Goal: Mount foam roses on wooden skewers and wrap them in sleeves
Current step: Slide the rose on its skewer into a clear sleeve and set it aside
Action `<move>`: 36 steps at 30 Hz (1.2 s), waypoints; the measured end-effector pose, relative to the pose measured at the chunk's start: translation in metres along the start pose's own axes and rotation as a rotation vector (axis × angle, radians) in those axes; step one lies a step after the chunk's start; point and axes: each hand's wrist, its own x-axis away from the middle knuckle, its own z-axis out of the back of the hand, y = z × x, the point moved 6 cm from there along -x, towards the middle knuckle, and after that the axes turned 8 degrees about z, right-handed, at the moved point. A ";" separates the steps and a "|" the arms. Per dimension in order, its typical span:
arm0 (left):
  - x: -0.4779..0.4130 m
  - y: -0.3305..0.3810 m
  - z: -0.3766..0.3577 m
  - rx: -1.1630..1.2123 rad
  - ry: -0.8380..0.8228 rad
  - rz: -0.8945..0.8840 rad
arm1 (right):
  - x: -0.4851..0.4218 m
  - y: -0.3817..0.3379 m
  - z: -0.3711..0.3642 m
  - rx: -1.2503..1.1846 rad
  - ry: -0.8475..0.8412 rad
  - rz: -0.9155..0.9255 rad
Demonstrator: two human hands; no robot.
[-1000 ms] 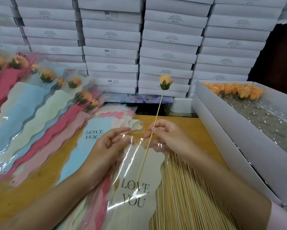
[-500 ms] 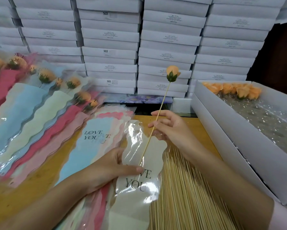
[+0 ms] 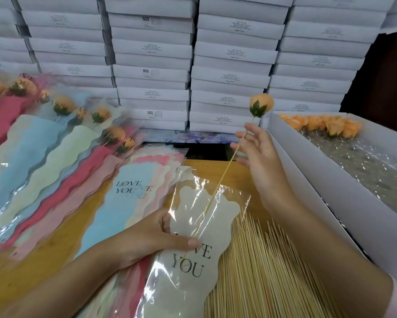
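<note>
Peach foam rose (image 3: pixel 261 104) tops a wooden skewer (image 3: pixel 225 173) slanting up above the heap of loose skewers (image 3: pixel 262 271) on the desk (image 3: pixel 216 168). The right hand (image 3: pixel 259 157), beyond the heap, pinches the stick lightly between fingertips a little below the bloom. The stick's lower end lies inside a cream "LOVE YOU" sleeve (image 3: pixel 193 267) at the heap's left edge. The left hand (image 3: pixel 147 237) grips that sleeve, thumb pressed on the film. Left of the heap lie flat sleeves (image 3: pixel 128 203) and wrapped roses (image 3: pixel 62 104); right of it, an open white box (image 3: pixel 330 191) with loose roses (image 3: pixel 319 125).
</note>
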 end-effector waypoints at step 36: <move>0.007 0.013 -0.008 0.105 0.007 -0.010 | 0.020 0.003 -0.025 0.196 -0.284 0.125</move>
